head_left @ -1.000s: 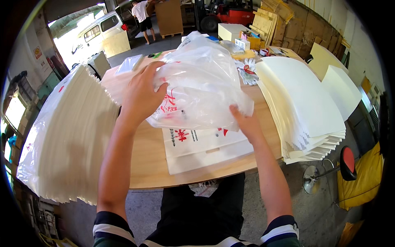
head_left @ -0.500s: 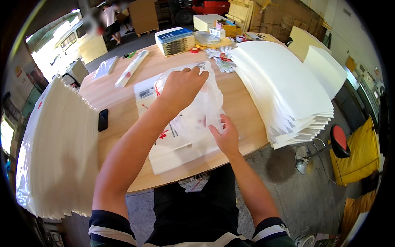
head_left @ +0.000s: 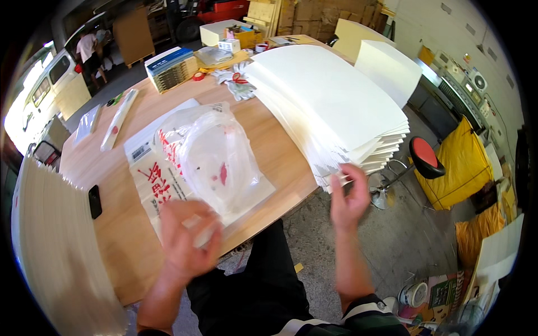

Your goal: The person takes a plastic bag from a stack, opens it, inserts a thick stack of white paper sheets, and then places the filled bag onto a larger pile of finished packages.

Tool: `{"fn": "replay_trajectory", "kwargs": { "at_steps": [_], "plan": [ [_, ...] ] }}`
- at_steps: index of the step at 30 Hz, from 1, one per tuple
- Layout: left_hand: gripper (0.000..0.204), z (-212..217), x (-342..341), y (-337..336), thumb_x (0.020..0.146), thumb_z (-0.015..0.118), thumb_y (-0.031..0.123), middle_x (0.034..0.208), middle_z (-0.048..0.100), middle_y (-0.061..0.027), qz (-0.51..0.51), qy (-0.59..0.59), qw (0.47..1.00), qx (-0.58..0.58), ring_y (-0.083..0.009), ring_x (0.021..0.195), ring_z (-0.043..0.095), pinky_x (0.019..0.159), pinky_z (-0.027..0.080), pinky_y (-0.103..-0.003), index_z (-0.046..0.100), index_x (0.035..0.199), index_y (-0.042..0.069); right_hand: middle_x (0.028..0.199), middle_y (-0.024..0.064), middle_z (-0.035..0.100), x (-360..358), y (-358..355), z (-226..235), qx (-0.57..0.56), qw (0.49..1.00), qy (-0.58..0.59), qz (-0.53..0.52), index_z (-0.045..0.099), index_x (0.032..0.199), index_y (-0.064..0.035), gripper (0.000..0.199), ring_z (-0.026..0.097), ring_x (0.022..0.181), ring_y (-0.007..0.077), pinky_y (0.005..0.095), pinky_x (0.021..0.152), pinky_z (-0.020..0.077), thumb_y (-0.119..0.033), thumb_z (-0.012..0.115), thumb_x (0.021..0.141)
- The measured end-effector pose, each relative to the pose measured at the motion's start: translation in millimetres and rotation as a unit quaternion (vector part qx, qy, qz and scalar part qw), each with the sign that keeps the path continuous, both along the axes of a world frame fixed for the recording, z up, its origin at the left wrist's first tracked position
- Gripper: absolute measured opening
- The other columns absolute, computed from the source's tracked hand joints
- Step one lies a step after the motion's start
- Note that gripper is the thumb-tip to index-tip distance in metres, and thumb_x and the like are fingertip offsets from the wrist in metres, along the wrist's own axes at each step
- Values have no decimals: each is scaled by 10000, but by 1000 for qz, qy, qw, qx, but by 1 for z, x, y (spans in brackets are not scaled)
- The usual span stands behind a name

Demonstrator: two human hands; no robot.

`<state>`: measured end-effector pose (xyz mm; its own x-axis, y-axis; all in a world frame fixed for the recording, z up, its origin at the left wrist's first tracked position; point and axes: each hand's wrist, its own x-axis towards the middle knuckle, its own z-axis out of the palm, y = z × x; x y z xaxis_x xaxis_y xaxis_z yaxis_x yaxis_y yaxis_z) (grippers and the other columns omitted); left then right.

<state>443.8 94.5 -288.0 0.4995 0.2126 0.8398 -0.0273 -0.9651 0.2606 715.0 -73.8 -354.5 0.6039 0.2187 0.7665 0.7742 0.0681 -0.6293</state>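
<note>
Plastic bag (head_left: 221,162) near left hand (head_left: 189,235) (grip unclear), right hand (head_left: 349,199) wide-fingered beside sheets (head_left: 336,101)

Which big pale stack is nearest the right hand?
The right stack, its near corner by the right hand; the left stack is beside the phone.

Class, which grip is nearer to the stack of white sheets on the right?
Right. The right grip is at the near corner of the stack of white sheets, contact unclear; the left grip is farther off, left, by the near edge of the printed bag.
</note>
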Motion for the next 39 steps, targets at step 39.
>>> {"fn": "replay_trajectory", "kwargs": {
  "at_steps": [39],
  "plan": [
    [440, -27, 170, 10, 961, 517, 197, 1231, 581, -163, -335, 44, 425, -840, -291, 1130, 581, 915, 505, -423, 431, 1350, 11, 816, 46, 595, -73, -31, 108, -347, 805, -462, 138, 645, 866, -20, 180, 589, 675, 148, 271, 549, 489, -144, 719, 758]
  ]
}}
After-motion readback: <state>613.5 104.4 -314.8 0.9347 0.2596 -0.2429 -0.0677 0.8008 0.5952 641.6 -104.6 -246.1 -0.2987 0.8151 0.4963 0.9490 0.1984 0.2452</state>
